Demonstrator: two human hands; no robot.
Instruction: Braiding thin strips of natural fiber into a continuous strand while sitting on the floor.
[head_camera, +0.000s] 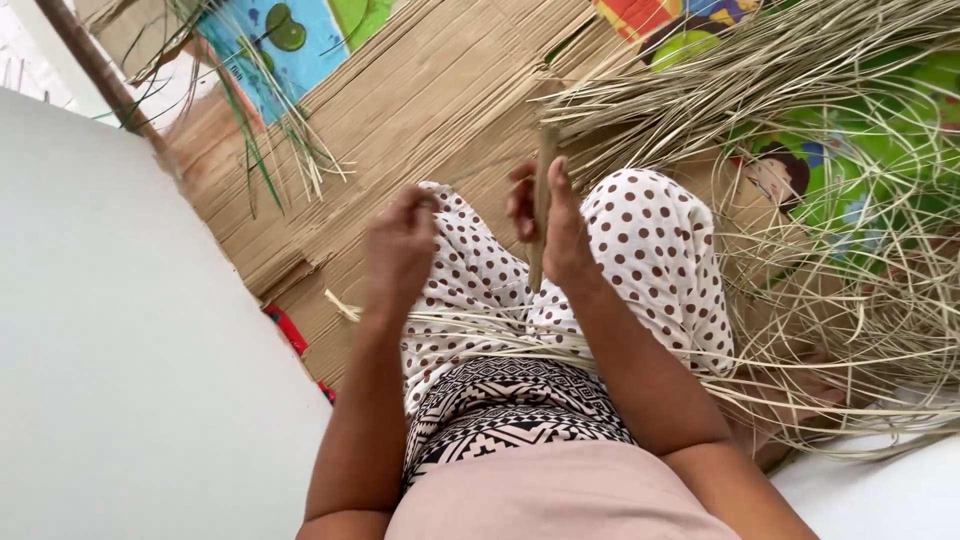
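My right hand is closed around a flat tan strip tool or blade held upright over my lap. My left hand is curled beside it, fingertips pinched, seemingly on a thin pale fibre that is too fine to make out. A bundle of long dried straw strands lies across my lap, which is covered by white cloth with brown dots. The two hands are about a hand's width apart.
A big loose heap of dried straw spreads to the right. Flattened cardboard covers the floor over a colourful play mat. A white wall stands at left. Green leaves and a red object lie near it.
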